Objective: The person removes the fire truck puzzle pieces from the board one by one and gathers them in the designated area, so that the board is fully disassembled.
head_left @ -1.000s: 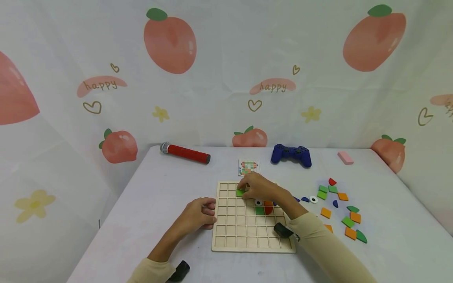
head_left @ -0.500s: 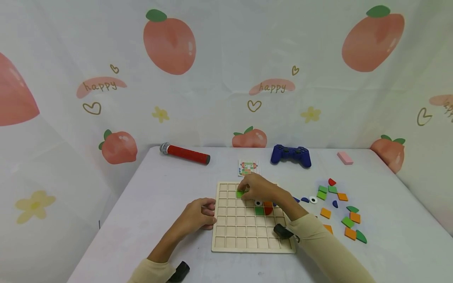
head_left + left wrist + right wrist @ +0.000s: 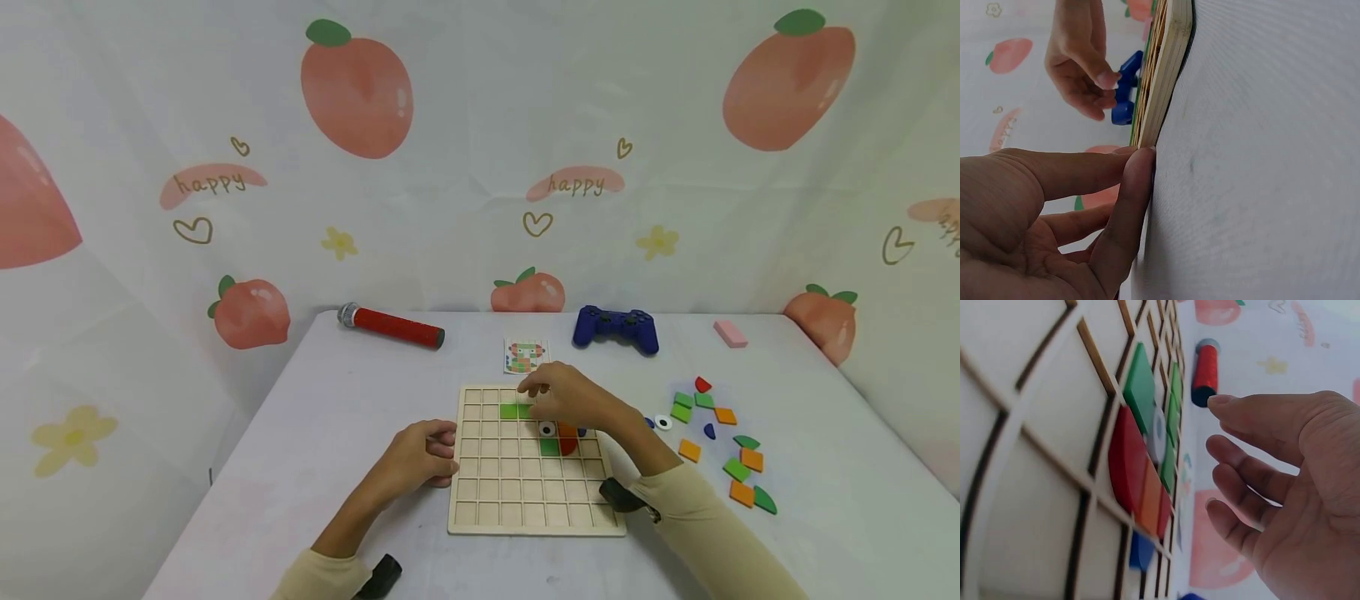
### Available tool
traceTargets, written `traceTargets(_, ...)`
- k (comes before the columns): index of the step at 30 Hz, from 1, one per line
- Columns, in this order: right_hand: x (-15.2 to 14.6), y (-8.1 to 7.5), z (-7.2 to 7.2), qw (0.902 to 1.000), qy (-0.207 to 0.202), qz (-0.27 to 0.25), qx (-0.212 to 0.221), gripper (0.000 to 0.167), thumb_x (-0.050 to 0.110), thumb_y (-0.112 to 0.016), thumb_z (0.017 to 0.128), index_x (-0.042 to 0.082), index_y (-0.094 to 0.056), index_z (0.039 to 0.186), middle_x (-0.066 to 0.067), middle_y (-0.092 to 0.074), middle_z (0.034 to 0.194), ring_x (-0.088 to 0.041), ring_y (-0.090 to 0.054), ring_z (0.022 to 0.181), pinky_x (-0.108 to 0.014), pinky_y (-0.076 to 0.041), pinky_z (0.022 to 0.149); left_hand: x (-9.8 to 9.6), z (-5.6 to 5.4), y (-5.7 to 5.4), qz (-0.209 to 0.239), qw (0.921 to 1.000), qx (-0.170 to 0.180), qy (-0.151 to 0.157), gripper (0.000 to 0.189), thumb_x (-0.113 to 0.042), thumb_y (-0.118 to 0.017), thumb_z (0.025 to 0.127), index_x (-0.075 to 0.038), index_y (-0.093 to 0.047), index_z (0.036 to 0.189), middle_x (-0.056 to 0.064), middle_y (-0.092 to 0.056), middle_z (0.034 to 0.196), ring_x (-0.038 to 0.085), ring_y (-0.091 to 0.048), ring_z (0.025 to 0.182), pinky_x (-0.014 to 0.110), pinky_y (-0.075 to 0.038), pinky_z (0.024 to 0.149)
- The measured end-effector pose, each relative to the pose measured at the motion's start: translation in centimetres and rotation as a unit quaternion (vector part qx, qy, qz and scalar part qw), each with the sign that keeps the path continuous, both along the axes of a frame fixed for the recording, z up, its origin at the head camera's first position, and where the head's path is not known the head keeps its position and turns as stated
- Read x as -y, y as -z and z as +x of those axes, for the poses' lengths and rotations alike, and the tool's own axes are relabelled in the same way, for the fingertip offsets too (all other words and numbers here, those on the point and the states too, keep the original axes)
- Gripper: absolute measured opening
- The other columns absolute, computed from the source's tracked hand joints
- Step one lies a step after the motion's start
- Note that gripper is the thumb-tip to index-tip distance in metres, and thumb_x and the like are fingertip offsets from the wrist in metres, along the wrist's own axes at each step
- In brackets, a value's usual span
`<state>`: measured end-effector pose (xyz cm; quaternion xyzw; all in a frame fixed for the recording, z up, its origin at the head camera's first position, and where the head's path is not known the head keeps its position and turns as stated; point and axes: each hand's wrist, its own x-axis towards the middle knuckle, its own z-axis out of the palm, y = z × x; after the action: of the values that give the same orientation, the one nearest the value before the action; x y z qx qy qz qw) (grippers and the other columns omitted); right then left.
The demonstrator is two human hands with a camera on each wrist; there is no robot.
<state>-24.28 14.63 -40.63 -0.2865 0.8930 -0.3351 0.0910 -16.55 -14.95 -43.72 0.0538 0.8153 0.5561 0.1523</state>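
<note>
In the head view a pale wooden grid board lies on the table. My left hand grips its left edge; in the left wrist view the thumb and a finger meet at the board's side. My right hand hovers above the far part of the board, fingers apart and holding nothing. Near its fingertips, light green square tiles sit side by side in the grid. Closer in the right wrist view are a darker green square, a red curved piece, an orange square and a white eye disc.
Beyond the board lies a pattern card. A red microphone, a blue game controller and a pink block line the table's far side. Several loose coloured pieces, including an orange square, are scattered to the right.
My right hand has let go of the light green tile and shifted slightly right and up. The tile stays in the grid, with another green tile now visible beside it. My left hand stays put.
</note>
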Motion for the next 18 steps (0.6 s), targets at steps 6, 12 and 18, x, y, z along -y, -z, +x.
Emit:
traceTargets(6, -2.3, -0.6, 0.6, 0.9996, 0.026, -0.002, -0.01, 0.034, 0.014, -0.07, 0.096, 0.002, -0.074, 0.127, -0.008, -0.071, 0.113, -0.021, -0.061, 0.103, -0.04, -0.055, 0.089, 0.1, 0.0, 0.0, 0.003, 1.0, -0.002, -0.001, 0.06, 0.009, -0.079, 0.084, 0.007, -0.059, 0.141, 0.014, -0.062, 0.117, 0.021, -0.063, 0.096, 0.037, -0.068, 0.071)
traceTargets(12, -4.8, -0.9, 0.4, 0.9968, 0.072, 0.023, -0.024, 0.036, 0.02, -0.075, 0.096, 0.004, -0.074, 0.128, -0.004, -0.071, 0.11, -0.022, -0.061, 0.103, -0.042, -0.055, 0.09, 0.1, 0.0, 0.0, 0.006, 1.0, -0.002, -0.004, 0.061, 0.01, -0.08, 0.084, 0.007, -0.059, 0.141, 0.014, -0.062, 0.118, 0.02, -0.063, 0.097, 0.037, -0.068, 0.071)
traceTargets(18, -7.4, -1.1, 0.6, 0.9936, 0.108, 0.02, -0.027, 0.038, 0.02, -0.078, 0.096, 0.002, -0.073, 0.129, -0.008, -0.072, 0.111, -0.025, -0.062, 0.103, -0.04, -0.055, 0.087, 0.0, -0.1, 0.1, 0.003, 1.0, -0.003, -0.003, 0.061, 0.009, -0.08, 0.084, 0.006, -0.059, 0.141, 0.014, -0.062, 0.118, 0.02, -0.062, 0.097, 0.036, -0.068, 0.071)
